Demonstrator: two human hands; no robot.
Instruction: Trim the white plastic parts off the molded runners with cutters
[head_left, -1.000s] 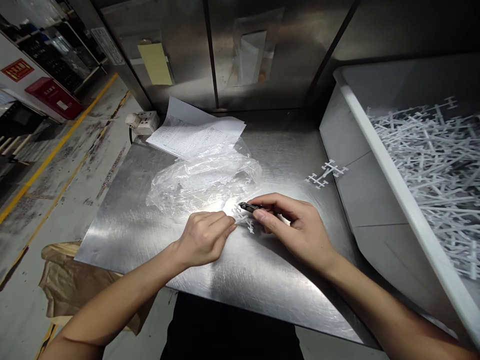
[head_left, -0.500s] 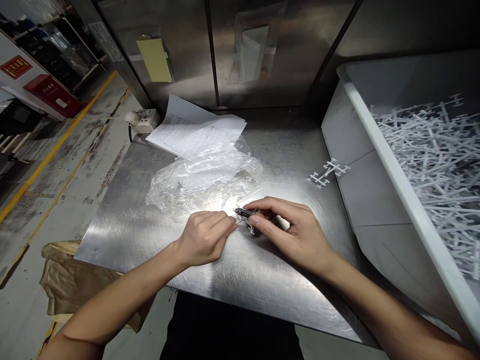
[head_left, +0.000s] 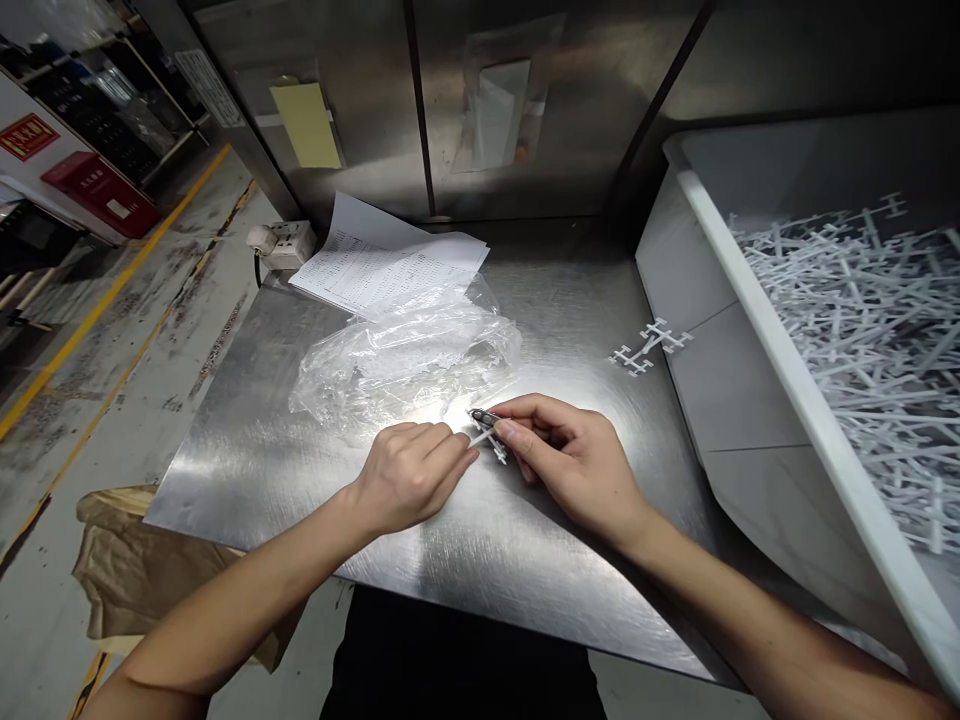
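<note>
My left hand (head_left: 414, 472) is closed, pinching one end of a small white branched plastic sprue (head_left: 481, 437) between thumb and fingers. In my right hand (head_left: 576, 462), thumb and forefinger close on a small metal nail clipper (head_left: 484, 416), its head pointing left over the sprue. The two hands nearly meet above the steel table (head_left: 480, 560). Just beyond them lies a crumpled clear plastic bag (head_left: 405, 355), with small pale pieces in it that I cannot make out well. A loose white sprue (head_left: 649, 347) rests to the right, by the grey bin's wall.
A large grey bin (head_left: 701, 330) heaped with white sprues (head_left: 862, 340) stands at the right. Printed sheets (head_left: 382, 255) lie behind the bag, beside a power socket (head_left: 291, 243). Brown paper (head_left: 157, 570) sits low at the left. A steel panel (head_left: 360, 60) rises at the back.
The nail clipper has tilted and shifted slightly in my right hand. More of the sprue's white stem now shows between my hands. The whole view has moved a little.
</note>
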